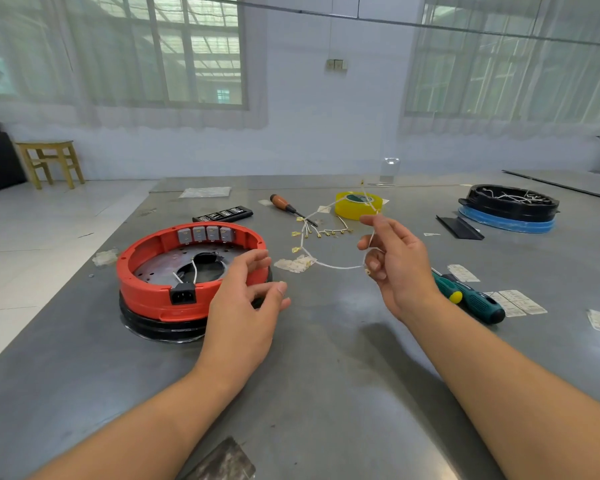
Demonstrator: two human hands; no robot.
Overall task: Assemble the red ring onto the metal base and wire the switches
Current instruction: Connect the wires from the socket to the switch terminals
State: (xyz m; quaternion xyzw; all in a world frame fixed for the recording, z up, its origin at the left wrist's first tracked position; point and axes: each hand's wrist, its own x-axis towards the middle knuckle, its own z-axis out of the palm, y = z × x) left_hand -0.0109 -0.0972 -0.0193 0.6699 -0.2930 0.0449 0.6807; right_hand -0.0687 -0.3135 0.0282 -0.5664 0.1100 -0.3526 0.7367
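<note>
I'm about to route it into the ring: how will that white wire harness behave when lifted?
Probably floppy: the white wire harness droops in a loose curve from the right hand to the table. Likely light, since a finger pinch carries it. Its many branch terminals may snag or tangle.

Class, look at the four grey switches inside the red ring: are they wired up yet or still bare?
Still bare. No wire reaches the switches; the white wire harness hangs from the right hand.
</note>
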